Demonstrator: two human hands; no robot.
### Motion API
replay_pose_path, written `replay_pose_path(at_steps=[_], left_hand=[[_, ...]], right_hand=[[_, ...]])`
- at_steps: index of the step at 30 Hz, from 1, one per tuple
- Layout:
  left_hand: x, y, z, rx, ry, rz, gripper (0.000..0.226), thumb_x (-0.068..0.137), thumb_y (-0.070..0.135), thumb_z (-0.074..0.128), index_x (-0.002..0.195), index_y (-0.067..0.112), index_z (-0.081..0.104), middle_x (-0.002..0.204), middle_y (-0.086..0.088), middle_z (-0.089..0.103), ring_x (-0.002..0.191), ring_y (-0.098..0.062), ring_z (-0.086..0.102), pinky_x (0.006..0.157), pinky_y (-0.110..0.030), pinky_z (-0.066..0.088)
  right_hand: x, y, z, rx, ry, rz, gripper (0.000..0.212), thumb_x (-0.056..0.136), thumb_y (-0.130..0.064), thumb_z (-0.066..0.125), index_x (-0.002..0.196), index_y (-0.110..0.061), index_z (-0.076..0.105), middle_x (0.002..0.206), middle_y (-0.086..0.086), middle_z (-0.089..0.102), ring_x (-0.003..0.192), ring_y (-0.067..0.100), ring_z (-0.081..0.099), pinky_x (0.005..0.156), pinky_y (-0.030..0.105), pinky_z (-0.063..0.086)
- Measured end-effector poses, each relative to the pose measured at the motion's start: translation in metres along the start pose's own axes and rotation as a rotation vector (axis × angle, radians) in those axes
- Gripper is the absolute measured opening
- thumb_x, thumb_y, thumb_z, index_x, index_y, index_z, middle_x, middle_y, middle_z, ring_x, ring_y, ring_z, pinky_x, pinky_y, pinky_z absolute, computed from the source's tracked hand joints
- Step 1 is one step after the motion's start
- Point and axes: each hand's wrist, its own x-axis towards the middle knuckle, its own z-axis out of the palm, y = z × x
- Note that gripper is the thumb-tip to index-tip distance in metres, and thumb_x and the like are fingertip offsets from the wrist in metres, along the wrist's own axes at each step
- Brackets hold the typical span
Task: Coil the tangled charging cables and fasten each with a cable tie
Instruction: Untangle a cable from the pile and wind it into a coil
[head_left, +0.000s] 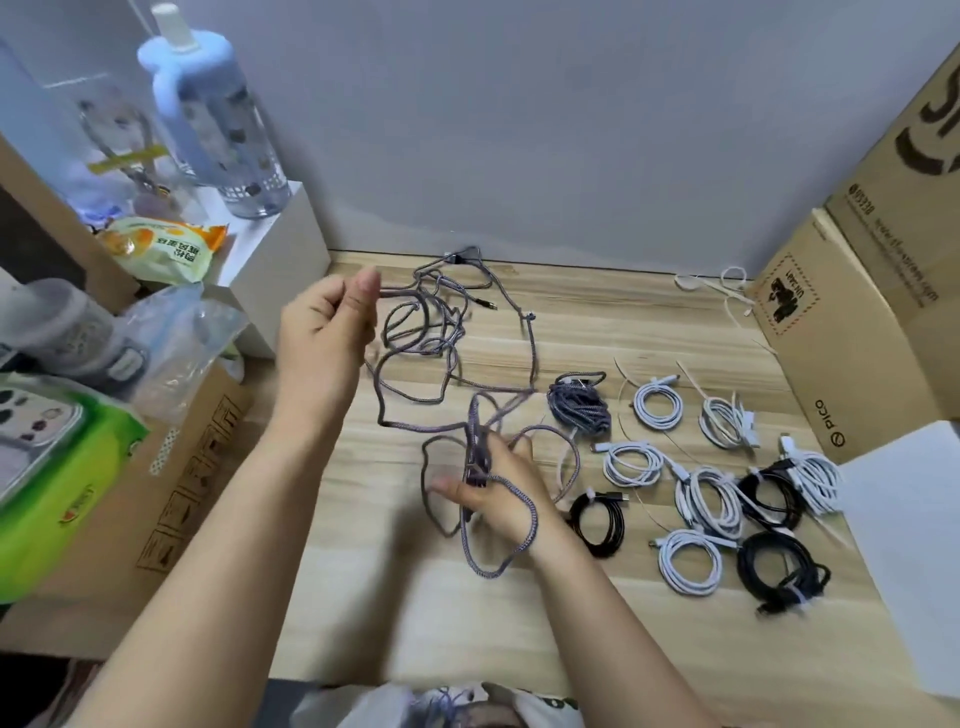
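Tangled grey-purple braided charging cable (447, 332) sprawls over the middle of the pale wood-grain surface (597, 322), its loops running from the far edge by the wall down toward me. My left hand (327, 327), raised at centre left of the frame, has its fingers curled and pinches one strand between thumb and fingers. My right hand (498, 493), lower in the centre, grips a bunch of the same cable, with a loop draped over the back of the hand and wrist. To the right lie the coiled cables already bound with ties: a grey braided coil (579, 405), several white coils (657, 402) and black coils (597, 517), close together. Loose white cable ties (727, 288) rest at the upper right beside a brown cardboard box (852, 332).
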Motion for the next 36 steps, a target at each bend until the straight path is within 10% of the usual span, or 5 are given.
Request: replay_pose_path(at_steps=[9,16,20,30,36], left_hand=[[-0.019,0.019,0.019,-0.337,-0.008,-0.141,0.036,0.100,0.028,0.036,0.067,0.015,0.043,0.041,0.013,0.031,0.036,0.000,0.019,0.037,-0.013,0.016],[-0.024,-0.004,0.020,-0.073,-0.097,-0.237,0.037,0.100,0.025,0.041,0.065,0.014,0.047,0.039,0.012,0.035,0.037,0.001,0.023,0.037,-0.012,0.017],[-0.029,-0.001,0.022,-0.108,-0.229,-0.290,0.036,0.100,0.022,0.037,0.067,0.012,0.044,0.038,0.012,0.031,0.036,0.002,0.019,0.035,-0.012,0.014],[-0.040,0.000,0.031,-0.254,-0.442,-0.475,0.038,0.092,0.033,0.048,0.059,0.017,0.041,0.042,0.010,0.022,0.036,-0.002,0.012,0.036,-0.011,0.010],[-0.037,0.006,0.015,-1.172,-0.926,-0.975,0.035,0.101,0.031,0.036,0.079,0.008,0.052,0.048,0.006,0.016,0.044,-0.010,0.011,0.046,-0.023,0.010]], right_hand=[[0.006,0.015,0.026,-0.646,-0.041,-0.142,0.086,0.092,-0.046,0.047,0.149,-0.020,-0.011,0.157,0.018,-0.007,0.146,0.029,-0.007,0.116,0.037,-0.003],[0.006,0.009,-0.009,0.121,0.059,-0.104,0.050,0.082,0.014,0.048,0.126,-0.011,0.054,0.132,0.010,0.048,0.127,0.021,0.044,0.097,0.007,0.030],[-0.010,-0.021,-0.048,0.735,0.092,-0.063,0.030,0.096,-0.018,0.048,0.126,-0.020,0.049,0.112,0.001,0.062,0.100,0.006,0.059,0.089,0.014,0.044],[-0.027,-0.059,-0.050,0.920,0.249,-0.173,0.027,0.099,-0.016,0.040,0.074,-0.011,0.049,0.046,-0.010,0.033,0.033,0.000,0.025,0.033,0.014,0.023],[-0.020,-0.061,-0.050,0.721,0.314,-0.273,0.029,0.097,-0.020,0.045,0.069,-0.018,0.053,0.041,-0.014,0.036,0.036,-0.002,0.024,0.038,0.010,0.019]])
